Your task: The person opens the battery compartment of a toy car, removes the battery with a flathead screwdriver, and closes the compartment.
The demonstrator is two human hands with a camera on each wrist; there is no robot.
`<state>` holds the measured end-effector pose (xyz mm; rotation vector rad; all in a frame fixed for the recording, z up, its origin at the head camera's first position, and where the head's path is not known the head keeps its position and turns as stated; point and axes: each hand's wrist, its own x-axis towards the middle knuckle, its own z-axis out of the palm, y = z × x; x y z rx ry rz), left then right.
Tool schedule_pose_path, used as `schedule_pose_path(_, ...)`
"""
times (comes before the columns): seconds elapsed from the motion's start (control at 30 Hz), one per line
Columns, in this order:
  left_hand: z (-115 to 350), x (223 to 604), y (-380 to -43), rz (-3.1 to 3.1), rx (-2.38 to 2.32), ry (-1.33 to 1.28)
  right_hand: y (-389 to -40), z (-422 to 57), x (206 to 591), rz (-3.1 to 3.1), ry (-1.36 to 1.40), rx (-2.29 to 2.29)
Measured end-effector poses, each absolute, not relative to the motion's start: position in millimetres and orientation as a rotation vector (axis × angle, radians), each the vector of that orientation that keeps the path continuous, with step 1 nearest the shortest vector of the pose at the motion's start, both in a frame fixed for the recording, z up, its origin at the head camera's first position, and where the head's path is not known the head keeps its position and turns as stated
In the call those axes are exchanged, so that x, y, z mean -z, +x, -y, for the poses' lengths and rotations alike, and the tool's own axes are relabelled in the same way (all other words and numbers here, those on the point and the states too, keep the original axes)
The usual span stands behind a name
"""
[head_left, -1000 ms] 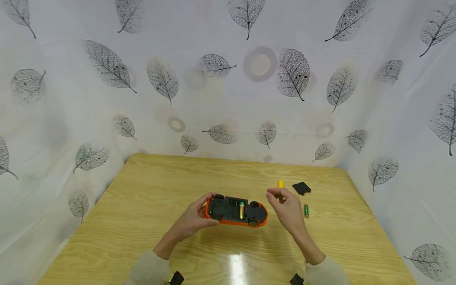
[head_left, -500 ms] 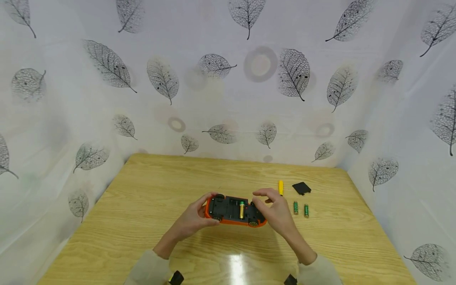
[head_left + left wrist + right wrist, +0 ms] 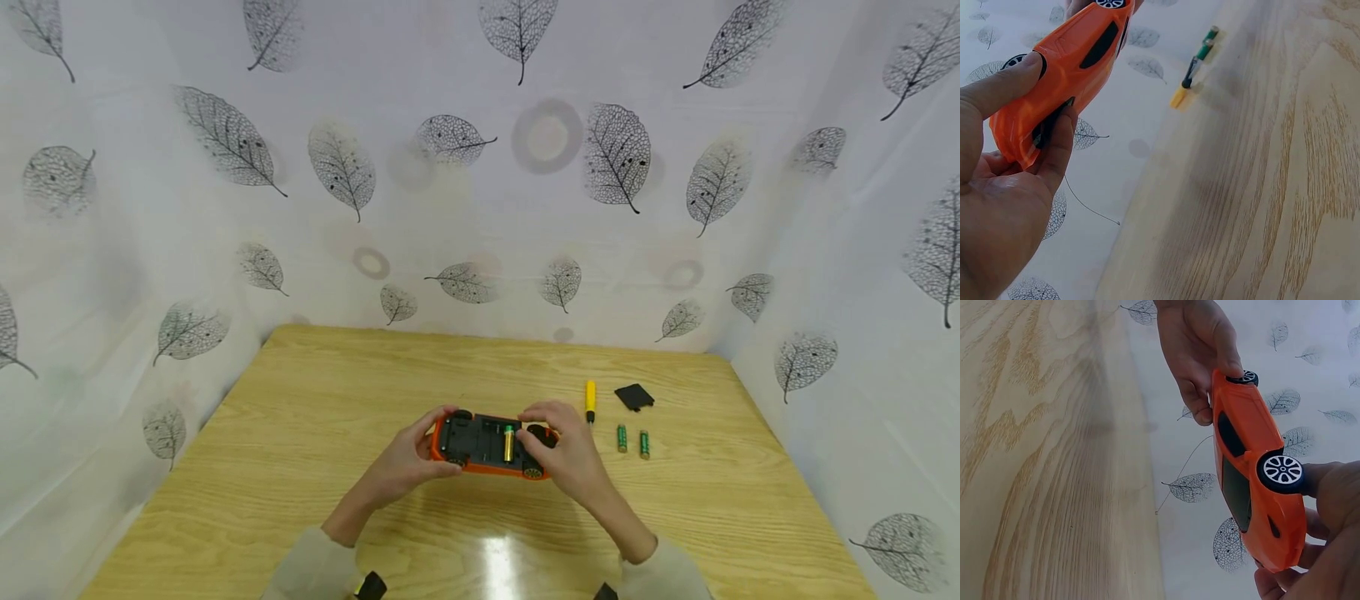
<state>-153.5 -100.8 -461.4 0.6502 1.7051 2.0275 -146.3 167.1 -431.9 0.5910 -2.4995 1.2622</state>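
An orange toy car (image 3: 468,446) is held underside up above the table, its black base facing the head camera. One gold-and-green battery (image 3: 509,446) lies in the open compartment of that base. My left hand (image 3: 408,458) grips one end of the car, thumb on the near side and fingers on the far side. At the other end is my right hand (image 3: 570,458), its thumb and forefinger bent over the base beside the battery. In the right wrist view its fingers (image 3: 1272,584) curl around the car's nose, and the thumb is mostly hidden behind the front wheel.
On the wooden table (image 3: 337,367), right of the car, lie a screwdriver (image 3: 590,398) with a yellow handle, a black square cover (image 3: 634,397) and two green batteries (image 3: 622,438) side by side. A white leaf-patterned cloth (image 3: 480,217) hangs behind and at both sides.
My right hand has set a green battery down beside the other one, then moved left onto the car's front end. The left hand and the car have stayed in place.
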Motion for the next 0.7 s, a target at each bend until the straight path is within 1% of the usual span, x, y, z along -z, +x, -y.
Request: schedule_pose_path(0.7,99.2,462.6,-153.4,-1.746,-2.027,0.661,-146.9,-160.6,435.2,2.507,0.720,-1.141)
